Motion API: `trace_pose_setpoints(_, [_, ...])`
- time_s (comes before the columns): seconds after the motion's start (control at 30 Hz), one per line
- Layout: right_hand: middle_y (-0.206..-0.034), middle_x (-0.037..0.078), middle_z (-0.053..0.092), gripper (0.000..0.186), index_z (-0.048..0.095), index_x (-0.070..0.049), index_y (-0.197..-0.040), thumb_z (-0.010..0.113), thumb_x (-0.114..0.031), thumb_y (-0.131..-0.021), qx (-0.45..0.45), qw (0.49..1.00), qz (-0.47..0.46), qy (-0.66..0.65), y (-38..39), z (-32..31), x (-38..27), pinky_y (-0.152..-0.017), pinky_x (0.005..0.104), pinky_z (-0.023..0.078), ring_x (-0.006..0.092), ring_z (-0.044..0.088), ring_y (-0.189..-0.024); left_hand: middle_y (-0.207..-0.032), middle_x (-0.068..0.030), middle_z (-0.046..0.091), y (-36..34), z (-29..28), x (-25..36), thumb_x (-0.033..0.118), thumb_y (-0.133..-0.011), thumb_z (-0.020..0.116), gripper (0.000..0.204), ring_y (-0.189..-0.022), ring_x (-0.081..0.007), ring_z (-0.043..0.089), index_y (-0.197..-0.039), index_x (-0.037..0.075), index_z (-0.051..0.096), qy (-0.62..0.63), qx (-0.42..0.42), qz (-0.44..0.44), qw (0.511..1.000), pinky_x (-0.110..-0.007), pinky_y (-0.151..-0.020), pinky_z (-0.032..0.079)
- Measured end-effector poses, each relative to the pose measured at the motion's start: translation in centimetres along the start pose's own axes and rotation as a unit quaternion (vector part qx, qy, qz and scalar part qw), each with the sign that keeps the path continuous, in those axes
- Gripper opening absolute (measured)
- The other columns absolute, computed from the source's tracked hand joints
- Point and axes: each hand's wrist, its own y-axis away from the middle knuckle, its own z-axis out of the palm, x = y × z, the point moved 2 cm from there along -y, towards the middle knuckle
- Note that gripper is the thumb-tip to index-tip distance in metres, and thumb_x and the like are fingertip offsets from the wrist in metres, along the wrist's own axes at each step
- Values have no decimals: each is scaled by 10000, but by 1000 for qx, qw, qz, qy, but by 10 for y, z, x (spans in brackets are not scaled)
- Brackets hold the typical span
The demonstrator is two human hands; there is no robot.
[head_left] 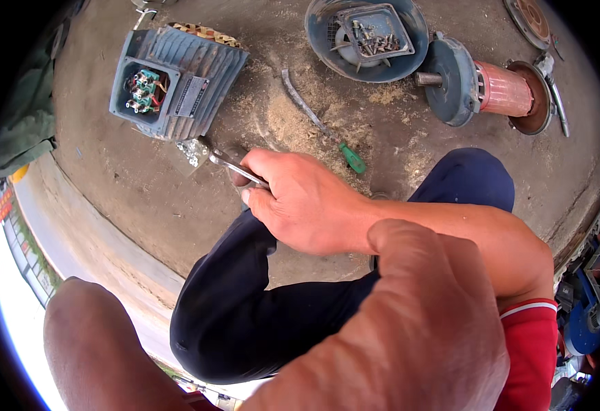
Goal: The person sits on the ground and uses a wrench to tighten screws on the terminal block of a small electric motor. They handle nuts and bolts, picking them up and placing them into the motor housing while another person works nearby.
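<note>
My right hand point(293, 202) is closed round a metal wrench point(228, 163), near a small plastic bag with metal bits point(192, 152). My left hand point(409, 329) is large in the foreground, very close to the camera, overlapping my right forearm; its fingers are mostly hidden. Just beyond the wrench sits a finned blue motor housing point(211, 75), its terminal box point(145, 92) uncovered with wires inside. A green-handled tool point(351, 157) with a long, dull metal part lies on the dusty floor right of it.
A blue cowl point(320, 34) holds a box of bolts point(375, 38). At right lie a red rotor point(502, 89) with end plates, a metal bar point(560, 109) and a rusty disc point(529, 20). My knees point(464, 185) are bent below; green cloth point(26, 123) lies left, clutter point(584, 322) right.
</note>
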Motion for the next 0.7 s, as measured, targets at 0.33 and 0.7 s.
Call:
trace_pose_setpoints(0.33, [-785, 228, 644, 203, 610, 24, -1075, 558, -133, -957, 12, 999, -38, -13, 5, 5, 1, -700, 485, 491, 407, 664, -762, -811, -117, 635, -25, -7, 8, 220, -765, 616, 227, -794, -246, 609, -735, 10, 696, -5, 25, 2, 1000, -359, -698, 493])
trace_pose_setpoints(0.7, [-859, 104, 667, 343, 595, -17, -1324, 516, -142, -1015, -6, 1000, 26, 6, -5, 1, -9, -726, 365, 512, 208, 640, -758, -770, -142, 660, 4, 1, -1, 224, -741, 620, 248, -760, -269, 622, -699, -6, 702, 13, 137, -33, 990, -378, -696, 521])
